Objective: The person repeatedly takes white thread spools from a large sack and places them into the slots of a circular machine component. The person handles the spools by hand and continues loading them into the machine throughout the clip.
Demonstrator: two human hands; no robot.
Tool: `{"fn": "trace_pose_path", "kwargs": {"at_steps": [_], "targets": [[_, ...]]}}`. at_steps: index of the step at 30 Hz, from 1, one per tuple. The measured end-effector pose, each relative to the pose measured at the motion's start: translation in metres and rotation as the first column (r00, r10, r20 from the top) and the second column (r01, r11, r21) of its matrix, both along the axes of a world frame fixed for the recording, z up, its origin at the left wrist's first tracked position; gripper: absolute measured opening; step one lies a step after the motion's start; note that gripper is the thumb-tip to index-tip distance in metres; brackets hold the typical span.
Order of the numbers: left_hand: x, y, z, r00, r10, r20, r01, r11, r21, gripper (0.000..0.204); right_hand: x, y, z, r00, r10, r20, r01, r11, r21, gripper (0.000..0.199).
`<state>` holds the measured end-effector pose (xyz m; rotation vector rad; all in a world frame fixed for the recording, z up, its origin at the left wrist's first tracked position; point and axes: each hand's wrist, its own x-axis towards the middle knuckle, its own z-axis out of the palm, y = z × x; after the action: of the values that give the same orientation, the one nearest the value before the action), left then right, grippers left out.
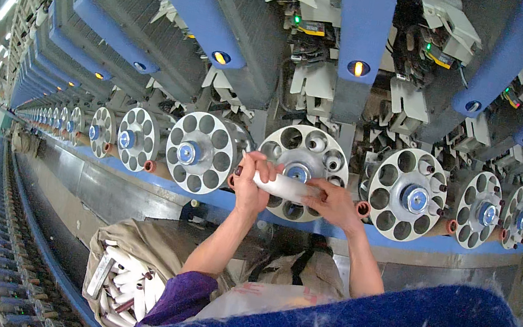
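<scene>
My left hand [250, 181] is wrapped round a white yarn bobbin [284, 186], whose dark tube end pokes out at the left. Fingers of my right hand [335, 206] pinch the bobbin's other end, so it lies nearly level between both hands. Just behind it is a round magazine disc [305, 132] with a ring of holes and a blue hub. Bobbins sit in several holes on its upper right; my hands and the bobbin cover part of its lower half.
Similar discs [191, 118] line the machine on both sides, under blue and grey winding units [364, 22]. At lower left, a beige cloth bag [147, 236] holds many white bobbins [132, 279]. A blue rail [220, 208] runs below the discs.
</scene>
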<state>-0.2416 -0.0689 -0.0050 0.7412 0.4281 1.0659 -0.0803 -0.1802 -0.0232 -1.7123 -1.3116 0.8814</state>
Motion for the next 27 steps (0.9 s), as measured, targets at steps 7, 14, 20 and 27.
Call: {"fn": "trace_pose_path", "kwargs": {"at_steps": [7,14,20,27], "targets": [[-0.014,-0.008,-0.010,0.998,0.009,0.063,-0.011,0.999,0.034,0.033,-0.064,-0.002,-0.044,0.890,-0.305,-0.339,0.415,0.850,0.324,0.011],[0.023,-0.054,-0.065,0.982,0.160,-0.102,-0.101,0.896,0.432,0.026,-0.049,-0.020,-0.072,0.518,-0.254,-0.817,0.617,0.772,0.152,0.022],[0.028,-0.056,-0.092,0.949,0.186,-0.253,-0.068,0.908,0.414,0.021,-0.014,-0.027,-0.062,0.705,-0.152,-0.693,0.392,0.898,0.201,0.018],[0.011,-0.036,-0.091,0.983,0.036,-0.178,0.004,0.975,0.221,0.038,-0.003,-0.006,-0.051,0.754,0.199,0.626,-0.300,0.952,0.059,0.020]]}}
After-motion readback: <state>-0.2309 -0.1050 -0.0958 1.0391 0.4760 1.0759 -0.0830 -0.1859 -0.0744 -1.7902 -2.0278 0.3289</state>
